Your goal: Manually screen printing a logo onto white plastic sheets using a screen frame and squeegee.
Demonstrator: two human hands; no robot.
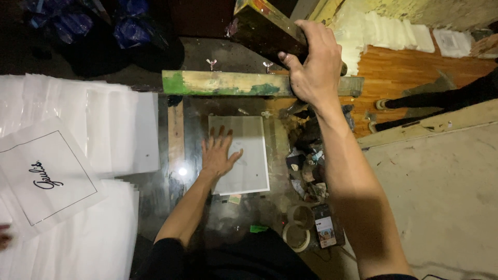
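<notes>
My left hand (218, 153) lies flat with fingers spread on a white sheet (251, 155) that rests on a dark glossy tabletop (155, 202). My right hand (311, 65) is raised above it and grips the edge of a paint-stained wooden frame (264, 28) that is lifted and tilted up. A green-stained wooden bar (223, 83) with wing nuts runs across behind the sheet.
Stacks of white sheets (114, 129) lie at the left, one with a printed black square outline (44, 179). Crumpled scraps (306, 166), a tape roll (296, 236) and a phone (327, 231) sit at the right. Another person's legs (441, 98) stand on the wooden floor.
</notes>
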